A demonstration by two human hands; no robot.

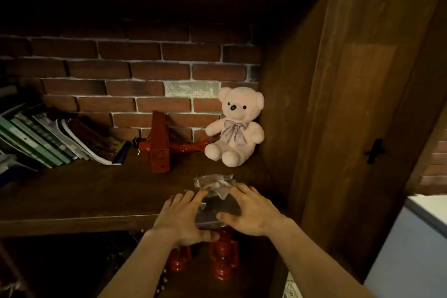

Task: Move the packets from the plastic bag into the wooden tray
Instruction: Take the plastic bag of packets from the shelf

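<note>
A clear plastic bag [214,185] lies at the front edge of the dark wooden shelf [96,196], its crumpled top pointing toward the back. Its contents are too dim to make out. My left hand [180,219] rests against the bag's left side and my right hand [251,213] against its right side, fingers spread around it. Both hands touch the bag; whether they grip it is unclear. No wooden tray is in view.
A pale teddy bear [235,128] sits in the back right corner, a red toy biplane [162,145] beside it and leaning books [60,138] at left. Red lanterns [222,256] stand on the shelf below. A wooden cabinet wall [338,104] rises at right.
</note>
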